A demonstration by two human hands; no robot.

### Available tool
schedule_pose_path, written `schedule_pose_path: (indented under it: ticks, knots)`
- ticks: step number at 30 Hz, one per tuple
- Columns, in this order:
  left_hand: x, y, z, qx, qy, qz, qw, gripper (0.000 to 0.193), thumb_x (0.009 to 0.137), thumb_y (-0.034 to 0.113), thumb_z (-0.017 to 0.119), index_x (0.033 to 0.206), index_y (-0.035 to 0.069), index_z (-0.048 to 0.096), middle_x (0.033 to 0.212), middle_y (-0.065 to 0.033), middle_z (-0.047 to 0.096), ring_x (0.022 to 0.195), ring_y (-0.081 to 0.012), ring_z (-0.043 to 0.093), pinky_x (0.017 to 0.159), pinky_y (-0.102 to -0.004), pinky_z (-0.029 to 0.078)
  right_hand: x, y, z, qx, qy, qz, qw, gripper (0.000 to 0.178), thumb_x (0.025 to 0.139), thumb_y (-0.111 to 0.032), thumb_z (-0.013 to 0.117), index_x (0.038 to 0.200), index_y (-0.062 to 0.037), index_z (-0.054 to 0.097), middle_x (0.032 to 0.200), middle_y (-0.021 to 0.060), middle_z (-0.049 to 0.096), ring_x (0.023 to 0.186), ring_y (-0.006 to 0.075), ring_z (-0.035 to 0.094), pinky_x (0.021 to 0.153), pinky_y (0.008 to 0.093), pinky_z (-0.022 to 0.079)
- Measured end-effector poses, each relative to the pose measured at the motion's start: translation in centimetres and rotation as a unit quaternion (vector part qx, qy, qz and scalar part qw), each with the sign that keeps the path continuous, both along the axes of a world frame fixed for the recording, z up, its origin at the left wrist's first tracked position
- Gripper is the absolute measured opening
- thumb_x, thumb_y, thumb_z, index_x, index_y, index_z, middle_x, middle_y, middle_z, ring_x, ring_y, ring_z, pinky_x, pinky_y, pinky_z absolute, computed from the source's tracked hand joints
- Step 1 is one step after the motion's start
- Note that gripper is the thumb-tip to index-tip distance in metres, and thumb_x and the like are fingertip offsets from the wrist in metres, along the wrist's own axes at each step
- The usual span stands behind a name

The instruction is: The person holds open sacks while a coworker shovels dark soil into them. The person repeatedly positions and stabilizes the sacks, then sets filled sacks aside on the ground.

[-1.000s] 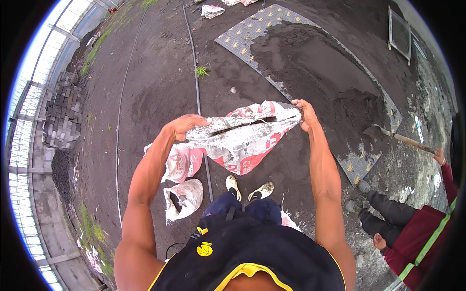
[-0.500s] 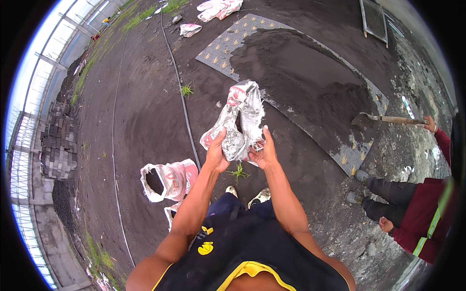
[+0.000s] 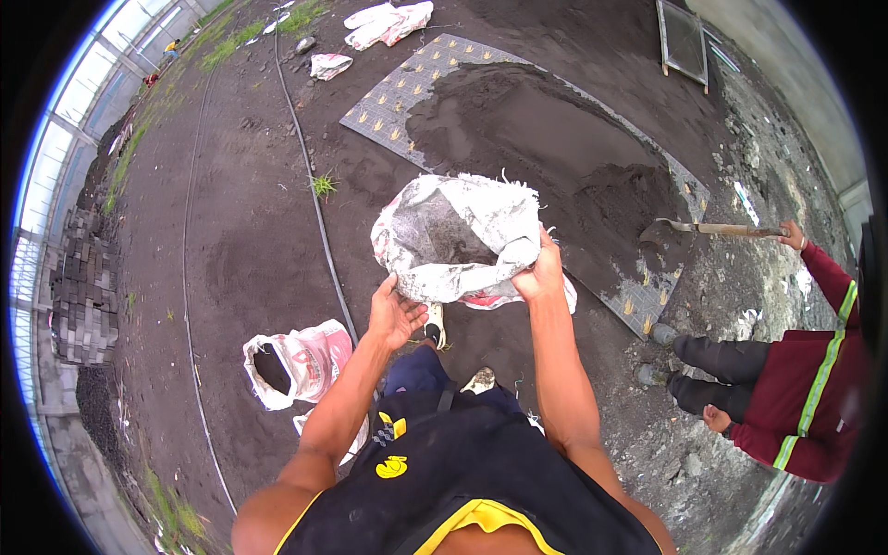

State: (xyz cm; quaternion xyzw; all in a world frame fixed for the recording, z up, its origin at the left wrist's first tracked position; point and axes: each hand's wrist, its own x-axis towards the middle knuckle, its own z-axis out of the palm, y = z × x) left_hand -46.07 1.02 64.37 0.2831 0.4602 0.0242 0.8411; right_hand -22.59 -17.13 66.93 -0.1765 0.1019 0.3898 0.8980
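A white woven sack (image 3: 421,282) with red print and a frayed rim is held up in front of me, its mouth spread wide and its dirty grey inside showing. My right hand (image 3: 543,270) grips the sack's right side by the rim. At the near left edge is my left hand (image 3: 396,313), its thumb against the sack and its fingers partly curled below the rim. Below and to the left, another white and red sack (image 3: 319,361) stands on the ground with its mouth open.
Dark sand (image 3: 564,120) is heaped on a patterned sheet (image 3: 379,106) ahead. At right, a co-worker in a maroon top (image 3: 809,370) holds a shovel (image 3: 731,228) at the sand. A hose (image 3: 310,176) crosses the ground; stacked blocks (image 3: 85,301) stand far left.
The folded sack has been spread so its mouth gapes. My hands have moved apart, the right one farther right along the rim. The whole view has shifted slightly.
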Motion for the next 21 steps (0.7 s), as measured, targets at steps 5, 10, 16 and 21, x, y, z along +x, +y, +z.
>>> schedule_pose_path:
  ticks: [5,10,16,21]
  knots:
    - [7.1,5.7,-10.9,0.076,0.159,-0.011,0.984,0.111,0.082,0.061,0.072,0.162,0.021,0.006,0.155,-0.0264,0.028,0.127,-0.0448,0.046,0.101,-0.0584,0.045,1.4,0.1,0.6,-0.089,-0.002,-0.030,0.996,0.040,0.107,-0.030,0.048,0.130,0.0010,0.060,0.124,0.0146,0.068,0.114,0.0289,0.066,0.104,0.0476,0.051]
    - [16.7,3.0,-20.7,0.015,0.178,-0.254,0.951,0.083,0.091,0.029,0.072,0.156,0.013,0.022,0.151,-0.0199,0.043,0.120,-0.0400,0.055,0.104,-0.0550,0.047,3.6,0.9,1.5,-0.170,0.004,-0.127,0.977,0.044,0.105,-0.031,0.055,0.136,-0.0005,0.056,0.129,0.0144,0.065,0.118,0.0289,0.064,0.105,0.0481,0.050]
    - [26.4,2.9,-21.4,0.080,0.038,-0.162,0.983,0.032,0.097,0.020,0.062,0.122,0.000,0.065,0.115,-0.0119,0.068,0.106,-0.0191,0.060,0.089,-0.0382,0.048,6.0,-3.3,4.1,-0.258,-0.034,-0.236,0.936,0.042,0.109,-0.030,0.047,0.138,-0.0003,0.056,0.132,0.0134,0.066,0.119,0.0272,0.065,0.104,0.0456,0.051]
    - [32.0,5.6,-10.7,0.227,-0.185,-0.642,0.709,0.031,0.099,0.012,0.054,0.123,0.001,0.069,0.126,-0.0150,0.064,0.125,-0.0243,0.055,0.110,-0.0399,0.040,7.3,-9.7,-0.4,-0.296,-0.003,-0.369,0.881,0.038,0.110,-0.024,0.041,0.133,0.0014,0.058,0.129,0.0156,0.066,0.117,0.0309,0.065,0.101,0.0485,0.053]
